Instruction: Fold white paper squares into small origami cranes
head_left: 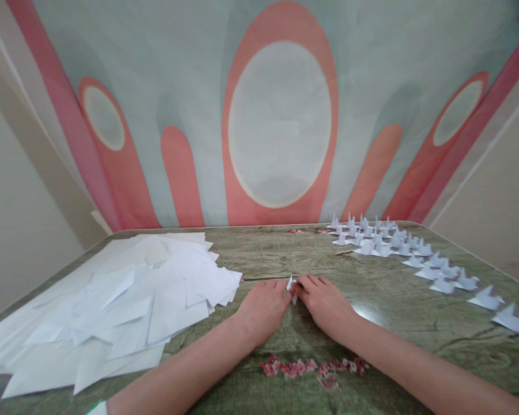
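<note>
A small folded piece of white paper (291,285) is pinched between my two hands over the middle of the table. My left hand (264,308) grips its left side with bent fingers. From the other side, the fingertips of my right hand (324,302) close on it. Most of the paper is hidden behind the fingers, so its full shape does not show. Several finished white paper cranes (441,271) stand in loose rows along the right side of the table.
A wide, spread-out heap of white paper sheets (168,294) covers the left part of the wood-patterned table (259,251). Pink flower prints (294,368) decorate the tabletop near me. A patterned backdrop (207,69) hangs behind the far edge.
</note>
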Demonstrator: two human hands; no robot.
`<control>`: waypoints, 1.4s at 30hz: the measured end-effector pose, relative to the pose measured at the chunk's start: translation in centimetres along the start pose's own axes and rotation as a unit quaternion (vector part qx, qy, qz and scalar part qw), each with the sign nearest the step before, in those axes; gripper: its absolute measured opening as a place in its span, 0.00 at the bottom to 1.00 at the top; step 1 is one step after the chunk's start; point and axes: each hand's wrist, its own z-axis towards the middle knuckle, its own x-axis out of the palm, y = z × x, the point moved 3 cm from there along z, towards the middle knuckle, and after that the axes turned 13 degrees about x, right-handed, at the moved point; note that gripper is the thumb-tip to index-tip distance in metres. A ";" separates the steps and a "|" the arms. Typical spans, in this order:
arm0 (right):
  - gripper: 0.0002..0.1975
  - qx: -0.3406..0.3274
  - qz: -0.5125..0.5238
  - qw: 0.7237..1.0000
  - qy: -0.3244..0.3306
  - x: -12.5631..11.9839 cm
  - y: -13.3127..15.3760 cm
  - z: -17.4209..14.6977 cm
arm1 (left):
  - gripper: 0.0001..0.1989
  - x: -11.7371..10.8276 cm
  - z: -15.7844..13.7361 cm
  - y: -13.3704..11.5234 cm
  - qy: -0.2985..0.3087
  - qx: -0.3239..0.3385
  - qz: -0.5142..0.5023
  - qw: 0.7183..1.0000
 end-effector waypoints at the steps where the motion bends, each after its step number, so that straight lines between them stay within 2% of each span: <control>1: 0.11 -0.003 -0.002 1.000 0.002 0.1 0.0 0.0 | 0.16 -0.1 -0.1 0.0 0.003 -0.003 -0.001 1.000; 9: 0.12 -0.024 -0.011 1.000 -0.018 0.4 0.2 -0.2 | 0.15 -0.3 -0.2 -0.4 0.013 -0.012 -0.006 1.000; 13: 0.14 -0.049 -0.003 0.998 -0.044 0.8 -0.1 -1.0 | 0.19 -0.1 -0.3 -0.3 0.021 -0.007 -0.027 0.999; 18: 0.16 -0.070 -0.023 0.996 -0.044 1.1 -0.4 -1.7 | 0.23 0.2 -0.4 0.1 0.016 0.006 -0.048 0.999; 25: 0.13 -0.060 -0.040 0.997 -0.016 0.3 0.1 -1.2 | 0.15 -0.3 -0.2 -0.2 0.011 0.000 -0.046 0.999; 31: 0.14 -0.055 -0.010 0.998 0.002 -0.4 -0.4 -1.1 | 0.15 0.1 0.2 -0.9 0.012 0.009 0.000 1.000; 34: 0.12 -0.037 0.032 0.999 0.002 -0.4 -0.8 -1.2 | 0.13 0.4 0.3 -0.9 -0.004 0.007 0.005 1.000; 36: 0.13 0.001 0.083 0.996 -0.008 -0.3 -1.2 -1.1 | 0.11 0.6 0.4 -0.7 -0.015 0.008 -0.008 1.000; 39: 0.12 0.074 0.159 0.984 -0.028 0.1 -2.1 -0.8 | 0.10 0.9 0.4 0.0 -0.035 0.004 -0.031 0.999; 42: 0.10 0.097 0.211 0.972 -0.036 0.6 -2.7 -0.4 | 0.09 1.2 0.3 0.5 -0.053 -0.003 -0.049 0.997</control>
